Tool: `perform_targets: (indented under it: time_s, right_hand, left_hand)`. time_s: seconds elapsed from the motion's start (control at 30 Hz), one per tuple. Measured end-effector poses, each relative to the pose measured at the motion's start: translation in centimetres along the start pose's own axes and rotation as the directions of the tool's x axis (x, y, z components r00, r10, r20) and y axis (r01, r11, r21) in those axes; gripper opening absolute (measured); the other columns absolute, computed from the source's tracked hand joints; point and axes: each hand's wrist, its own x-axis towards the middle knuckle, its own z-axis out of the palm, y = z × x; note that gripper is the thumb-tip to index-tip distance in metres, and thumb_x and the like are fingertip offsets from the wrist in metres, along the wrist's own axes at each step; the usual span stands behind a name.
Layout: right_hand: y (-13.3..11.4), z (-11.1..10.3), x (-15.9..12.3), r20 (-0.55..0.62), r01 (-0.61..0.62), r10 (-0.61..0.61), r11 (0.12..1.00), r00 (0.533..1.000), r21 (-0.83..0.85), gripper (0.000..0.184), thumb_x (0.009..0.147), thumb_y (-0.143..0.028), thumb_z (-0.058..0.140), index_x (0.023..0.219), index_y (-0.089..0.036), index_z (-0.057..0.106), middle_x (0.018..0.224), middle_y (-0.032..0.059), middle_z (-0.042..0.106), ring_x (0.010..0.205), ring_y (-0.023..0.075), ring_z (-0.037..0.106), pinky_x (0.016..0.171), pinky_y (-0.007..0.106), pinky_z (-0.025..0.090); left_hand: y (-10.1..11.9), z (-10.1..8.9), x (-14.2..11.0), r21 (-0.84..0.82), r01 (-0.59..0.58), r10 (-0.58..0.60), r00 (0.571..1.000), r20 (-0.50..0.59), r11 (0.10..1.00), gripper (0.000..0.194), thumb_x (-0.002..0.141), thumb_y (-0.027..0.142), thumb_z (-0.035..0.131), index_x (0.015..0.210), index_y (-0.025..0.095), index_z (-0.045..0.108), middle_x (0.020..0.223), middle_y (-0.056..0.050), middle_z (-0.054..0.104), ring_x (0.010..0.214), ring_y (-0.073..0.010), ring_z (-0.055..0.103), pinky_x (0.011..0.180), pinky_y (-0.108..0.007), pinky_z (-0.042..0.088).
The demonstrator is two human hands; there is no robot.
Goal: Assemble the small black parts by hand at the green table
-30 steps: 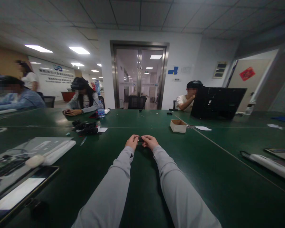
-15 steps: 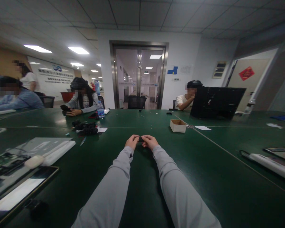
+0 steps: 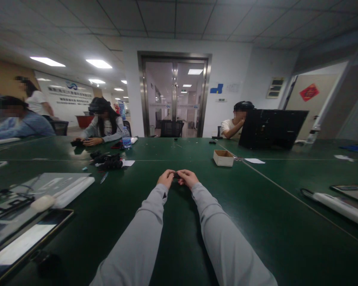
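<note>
Both my grips were closed, fingertips pinched on one small black piece. Left grip had its left end, right grip its right end; fingers covered much of it, so I can't tell its full shape. Landmark: the open box, pale outside, brown inside, standing on the green tabletop. The piece was left of the box and a bit nearer me, between my two grips. I can't tell whether it touched the tabletop. Box contents: couldn't see any from my angle. White paper lay flat just right of the box, and a big black monitor stood beyond it, to the right. A person in a white top sat behind that monitor, past the box. Well left of the box: a heap of black gear, a second white sheet at its edge, and a water bottle upright, farther from me than the heap. Far left of the box and closer to me: a phone with part of its screen lit white, and a rounded cream object next to it.
</note>
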Motion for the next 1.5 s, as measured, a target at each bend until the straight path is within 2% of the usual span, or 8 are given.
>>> perform_targets:
  time_s: [0.23, 0.33, 0.4, 0.53, 1.03, 1.2, 1.37, 1.5]
  right_hand:
    - [0.08, -0.08, 0.04, 0.002, 0.003, -0.003, 1.0, 1.0, -0.003, 0.021, 0.067, -0.027, 0.065, 0.079, -0.012, 0.057, 0.05, -0.0008, 0.057, 0.039, 0.0073, 0.052, 0.037, 0.017, 0.045]
    - [-0.01, -0.04, 0.02, 0.006, 0.005, -0.005, 1.0, 1.0, -0.007, 0.019, 0.068, -0.026, 0.064, 0.079, -0.012, 0.057, 0.05, -0.0004, 0.058, 0.039, 0.0073, 0.053, 0.037, 0.016, 0.045]
    - [-0.07, -0.01, -0.01, 0.006, 0.007, -0.007, 1.0, 1.0, -0.006, 0.019, 0.068, -0.025, 0.063, 0.08, -0.012, 0.057, 0.05, -0.0005, 0.058, 0.039, 0.0071, 0.052, 0.037, 0.016, 0.045]
    - [-0.14, 0.01, -0.04, 0.003, -0.002, 0.002, 1.0, 1.0, 0.001, 0.019, 0.068, -0.026, 0.064, 0.079, -0.012, 0.056, 0.049, -0.0008, 0.057, 0.038, 0.0069, 0.052, 0.036, 0.016, 0.044]
    - [0.06, -0.01, 0.14, 0.005, -0.005, 0.005, 1.0, 1.0, -0.003, 0.017, 0.07, -0.023, 0.062, 0.08, -0.011, 0.056, 0.048, -0.0011, 0.057, 0.038, 0.0069, 0.052, 0.036, 0.015, 0.044]
    - [0.03, -0.07, 0.12, 0.012, -0.006, 0.006, 1.0, 1.0, -0.008, 0.018, 0.07, -0.024, 0.062, 0.081, -0.011, 0.056, 0.048, -0.0007, 0.057, 0.038, 0.0075, 0.052, 0.037, 0.016, 0.044]
    - [0.03, -0.08, 0.08, 0.013, -0.007, 0.007, 1.0, 1.0, 0.006, 0.017, 0.071, -0.023, 0.062, 0.081, -0.011, 0.056, 0.049, -0.0002, 0.057, 0.038, 0.0073, 0.052, 0.037, 0.016, 0.044]
    - [-0.02, -0.05, 0.09, 0.007, -0.014, 0.014, 1.0, 1.0, 0.008, 0.016, 0.071, -0.023, 0.062, 0.08, -0.011, 0.057, 0.049, 0.0, 0.057, 0.038, 0.0077, 0.052, 0.036, 0.016, 0.044]
  left_hand:
    - [-0.3, -0.01, 0.21, -0.001, 0.008, -0.008, 1.0, 0.014, 1.0, 0.026, 0.076, 0.031, 0.039, 0.085, 0.021, 0.062, 0.059, 0.001, 0.056, 0.057, -0.0107, 0.05, 0.058, -0.021, 0.041]
    - [-0.36, 0.03, 0.28, 0.007, -0.03, 0.03, 1.0, 0.0, 1.0, 0.022, 0.072, 0.023, 0.044, 0.084, 0.021, 0.062, 0.077, 0.0, 0.061, 0.066, -0.0103, 0.053, 0.065, -0.021, 0.041]
    - [-0.32, 0.09, 0.27, -0.016, 0.01, -0.01, 1.0, 0.006, 1.0, 0.023, 0.07, 0.02, 0.045, 0.085, 0.022, 0.061, 0.084, 0.0, 0.062, 0.068, -0.0103, 0.054, 0.063, -0.021, 0.042]
    - [-0.26, 0.27, 0.22, -0.075, 0.064, -0.061, 0.997, 0.046, 0.995, 0.024, 0.074, 0.025, 0.042, 0.087, 0.02, 0.06, 0.074, -0.001, 0.061, 0.06, -0.01, 0.053, 0.053, -0.02, 0.04]
    - [0.1, 0.01, 0.08, -0.027, 0.017, -0.017, 1.0, 0.011, 0.999, 0.028, 0.064, 0.017, 0.045, 0.088, 0.019, 0.06, 0.072, 0.0, 0.058, 0.064, -0.0108, 0.05, 0.064, -0.023, 0.041]
    - [0.33, -0.11, -0.18, -0.02, 0.01, -0.01, 1.0, 0.015, 1.0, 0.027, 0.066, 0.017, 0.044, 0.087, 0.02, 0.061, 0.066, 0.002, 0.057, 0.06, -0.0102, 0.049, 0.061, -0.022, 0.041]
    - [0.35, -0.14, -0.35, -0.001, -0.022, 0.022, 1.0, 0.017, 1.0, 0.025, 0.076, 0.029, 0.04, 0.086, 0.02, 0.061, 0.052, 0.003, 0.049, 0.053, -0.009, 0.047, 0.052, -0.019, 0.038]
    - [0.39, -0.13, -0.27, -0.028, 0.012, -0.012, 1.0, 0.01, 1.0, 0.022, 0.073, 0.024, 0.044, 0.088, 0.019, 0.06, 0.057, 0.003, 0.052, 0.051, -0.0079, 0.046, 0.05, -0.018, 0.037]
